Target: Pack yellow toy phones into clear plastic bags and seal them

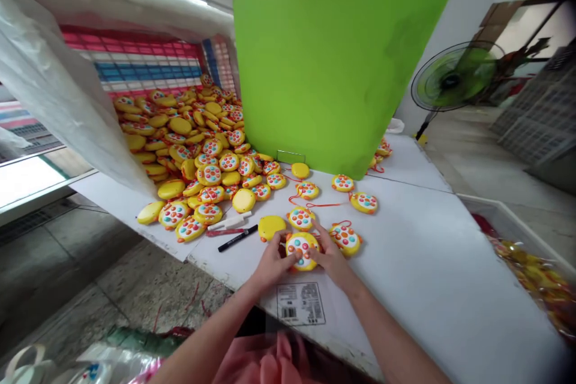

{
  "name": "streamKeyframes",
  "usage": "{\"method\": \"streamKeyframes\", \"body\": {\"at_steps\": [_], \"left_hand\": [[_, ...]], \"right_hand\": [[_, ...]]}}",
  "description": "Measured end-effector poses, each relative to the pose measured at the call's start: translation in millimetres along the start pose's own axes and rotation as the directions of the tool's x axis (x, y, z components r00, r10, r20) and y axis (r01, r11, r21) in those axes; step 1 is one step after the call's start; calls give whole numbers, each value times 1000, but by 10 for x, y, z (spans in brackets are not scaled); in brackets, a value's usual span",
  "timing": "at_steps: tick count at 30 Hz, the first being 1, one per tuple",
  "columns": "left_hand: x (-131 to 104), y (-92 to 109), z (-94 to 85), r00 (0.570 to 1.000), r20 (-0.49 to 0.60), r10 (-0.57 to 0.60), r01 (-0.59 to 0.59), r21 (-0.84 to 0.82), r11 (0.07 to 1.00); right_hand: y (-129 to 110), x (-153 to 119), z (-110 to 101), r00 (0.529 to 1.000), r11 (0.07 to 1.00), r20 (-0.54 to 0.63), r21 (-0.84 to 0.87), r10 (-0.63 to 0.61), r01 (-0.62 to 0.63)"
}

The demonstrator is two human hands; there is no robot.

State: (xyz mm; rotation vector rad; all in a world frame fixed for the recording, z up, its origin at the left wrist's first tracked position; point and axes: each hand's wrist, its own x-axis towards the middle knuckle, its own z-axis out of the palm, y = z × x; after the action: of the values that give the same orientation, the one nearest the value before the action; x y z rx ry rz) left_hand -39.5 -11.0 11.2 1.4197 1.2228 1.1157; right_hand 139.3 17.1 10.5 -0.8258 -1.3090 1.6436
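A yellow toy (pixel 301 251) with a white face and colored dots lies between my two hands near the table's front edge. My left hand (pixel 275 261) grips its left side, thumb on the face. On its right side my right hand (pixel 327 252) holds it the same way, fingers curled around the rim. Just behind it is another dotted toy (pixel 301 218). A plain yellow toy (pixel 272 227), turned over, sits beside my left fingers. To the right of my right hand lies a dotted toy (pixel 345 239) with a red cord.
A large heap of yellow toys (pixel 211 147) spills from a lined cage at left. A black marker (pixel 237 239) and white pen (pixel 229 221) lie before it. The green board (pixel 324 72) stands behind. At right are a fan (pixel 450 81) and a bin (pixel 499 210) of wrapped items.
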Motion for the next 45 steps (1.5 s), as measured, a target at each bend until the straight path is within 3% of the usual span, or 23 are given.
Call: {"method": "streamKeyframes", "body": {"at_steps": [2, 6, 12, 15, 17, 21, 23, 27, 35, 41, 45], "left_hand": [[-3, -38, 38, 997, -70, -20, 8, -162, 987], [-32, -19, 14, 992, -122, -37, 2, -280, 960], [-35, 31, -91, 999, -25, -48, 39, -281, 959], [-26, -4, -100, 997, 15, -75, 76, -338, 938], [-25, -31, -93, 997, 11, -74, 73, -363, 929], [-31, -62, -73, 999, 18, -48, 51, -334, 941], [-27, -71, -64, 998, -11, -55, 48, -335, 941], [-10, -59, -59, 997, -32, -70, 56, -326, 944], [-58, 29, -33, 994, 107, -22, 52, -285, 957], [-37, 6, -57, 998, 39, -56, 64, -274, 960], [-37, 21, -67, 995, 39, -95, 103, -329, 939]], "right_hand": [[-10, -4, 22, 1000, 1000, 24, 0, 17, -17], [0, -1, 66, 999, 1000, 39, 3, 24, -25], [53, -19, 64, 996, 992, 53, -106, 73, -67], [74, -27, 69, 999, 994, 30, -111, 14, -10], [93, -27, 85, 999, 976, -8, -211, -49, 46], [128, -27, 164, 963, 816, -100, -558, -249, 153], [137, -27, 208, 947, 756, -95, -629, -307, 182], [150, -16, 224, 952, 773, -104, -612, -289, 168], [157, 19, 127, 961, 839, -155, -532, -231, 116], [104, -19, 160, 979, 862, -37, -482, -198, 156], [94, -27, 194, 981, 829, 8, -533, -193, 168]]}}
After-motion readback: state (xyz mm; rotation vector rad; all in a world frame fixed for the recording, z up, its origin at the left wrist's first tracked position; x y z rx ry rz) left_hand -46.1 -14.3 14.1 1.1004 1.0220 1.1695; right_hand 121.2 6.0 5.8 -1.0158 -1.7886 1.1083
